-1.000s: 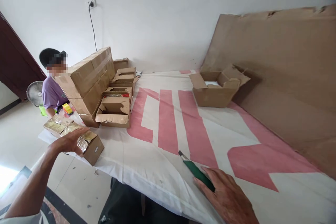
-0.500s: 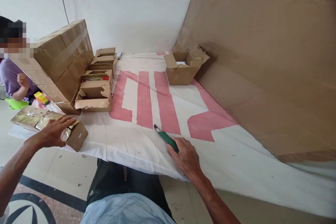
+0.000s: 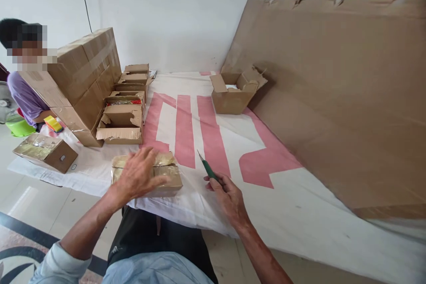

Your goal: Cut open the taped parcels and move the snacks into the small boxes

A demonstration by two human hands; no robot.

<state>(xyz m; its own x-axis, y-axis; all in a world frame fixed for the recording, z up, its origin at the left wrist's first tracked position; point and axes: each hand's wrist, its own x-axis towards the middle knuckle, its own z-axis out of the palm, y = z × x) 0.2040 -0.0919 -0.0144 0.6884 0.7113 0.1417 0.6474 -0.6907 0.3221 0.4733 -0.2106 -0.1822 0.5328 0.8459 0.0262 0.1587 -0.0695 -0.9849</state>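
A taped cardboard box lies at the front edge of the cloth-covered table, before my body. Over its top is my left hand, fingers stretched out and thumb apart; whether the palm presses on it I cannot tell. My right hand is closed around the green handle of a utility knife, just right of the box. The knife's thin blade points up and away from me. Another taped box sits at the table's left end.
Several open cardboard boxes stand in a row beside a stack of closed boxes. Farther back is an open box. A large cardboard sheet leans at the right. Yellow tape lies near a person in purple.
My left hand has moved right with one taped box, parting it from the other, and its fingers have spread. The knife has turned a little in my right hand.
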